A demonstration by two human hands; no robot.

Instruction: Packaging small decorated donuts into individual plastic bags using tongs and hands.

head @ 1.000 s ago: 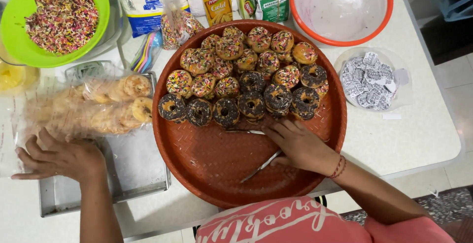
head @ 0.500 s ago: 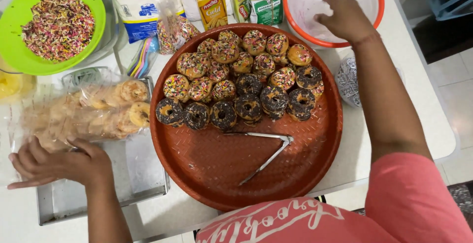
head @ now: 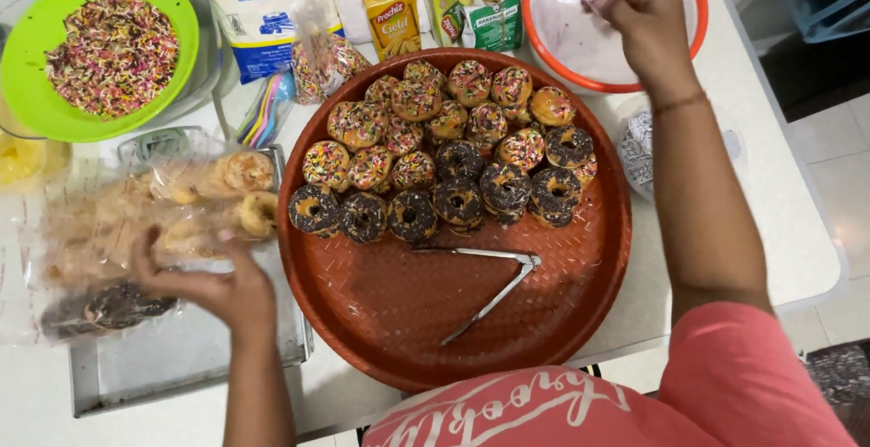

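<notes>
One head-worn view looks steeply down, close over the table [head: 770, 193].

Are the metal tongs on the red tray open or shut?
Open. The tongs lie flat on the red tray, arms spread in a V, neither hand touching them.

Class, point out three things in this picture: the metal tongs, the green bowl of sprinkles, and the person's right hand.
metal tongs [head: 494, 286], head view, on one arm near the hinge.
green bowl [head: 186, 57], head view, on its bare right rim.
right hand [head: 642, 23], head view, on the back of the hand.
</notes>
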